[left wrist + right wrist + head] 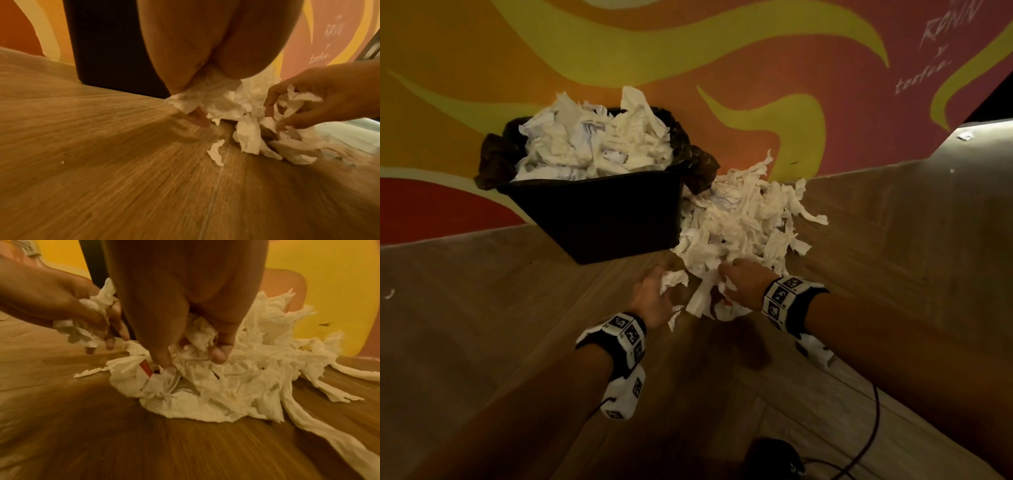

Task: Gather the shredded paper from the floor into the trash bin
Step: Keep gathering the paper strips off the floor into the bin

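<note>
A heap of white shredded paper (pixel 743 219) lies on the wooden floor to the right of a black trash bin (pixel 599 219), which is piled high with paper (pixel 592 140). My left hand (pixel 654 294) sits at the heap's near-left edge and its curled fingers grip a wad of shreds (pixel 205 97). My right hand (pixel 743 281) is at the heap's near edge, fingers curled into a clump of paper (pixel 197 339). One piece under it carries a red patch (pixel 146 369). A small loose shred (pixel 216 152) lies on the floor just below the left hand.
The bin stands against an orange and yellow painted wall (pixel 722 51) and has a dark liner (pixel 496 157) over its rim. Long strips (pixel 320 423) trail from the heap toward me on the right. A black cable (pixel 869 431) runs over the floor near my right arm.
</note>
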A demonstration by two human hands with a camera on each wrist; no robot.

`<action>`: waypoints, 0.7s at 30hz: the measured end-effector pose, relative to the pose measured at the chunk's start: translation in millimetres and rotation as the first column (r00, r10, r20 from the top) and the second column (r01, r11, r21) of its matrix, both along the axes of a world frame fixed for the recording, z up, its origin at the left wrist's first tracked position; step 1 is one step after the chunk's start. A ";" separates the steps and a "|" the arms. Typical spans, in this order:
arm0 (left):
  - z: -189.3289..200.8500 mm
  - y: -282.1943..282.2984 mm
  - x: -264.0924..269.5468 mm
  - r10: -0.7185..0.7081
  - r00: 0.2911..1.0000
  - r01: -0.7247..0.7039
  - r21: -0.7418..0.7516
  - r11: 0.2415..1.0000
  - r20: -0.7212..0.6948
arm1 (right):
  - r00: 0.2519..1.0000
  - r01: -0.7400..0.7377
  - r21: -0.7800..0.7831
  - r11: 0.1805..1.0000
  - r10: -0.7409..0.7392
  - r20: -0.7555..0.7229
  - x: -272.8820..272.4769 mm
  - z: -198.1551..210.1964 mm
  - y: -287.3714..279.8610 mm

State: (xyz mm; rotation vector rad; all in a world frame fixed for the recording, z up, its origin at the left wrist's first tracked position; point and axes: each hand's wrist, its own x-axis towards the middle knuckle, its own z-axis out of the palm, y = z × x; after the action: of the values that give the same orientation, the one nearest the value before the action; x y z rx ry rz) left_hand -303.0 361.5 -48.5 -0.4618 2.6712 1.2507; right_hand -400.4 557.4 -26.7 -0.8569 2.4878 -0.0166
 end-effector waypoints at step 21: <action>-17.1 -6.0 -16.5 0.069 0.990 -0.044 -0.191 0.981 0.123 | 0.993 -0.045 0.169 0.985 0.026 0.114 28.0 -2.1 27.7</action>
State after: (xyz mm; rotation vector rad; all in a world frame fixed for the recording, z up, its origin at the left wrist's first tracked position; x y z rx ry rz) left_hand -319.5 355.5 -65.6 -0.6260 2.6929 0.9497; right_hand -372.4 585.1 -28.8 -0.8047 2.3302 0.1554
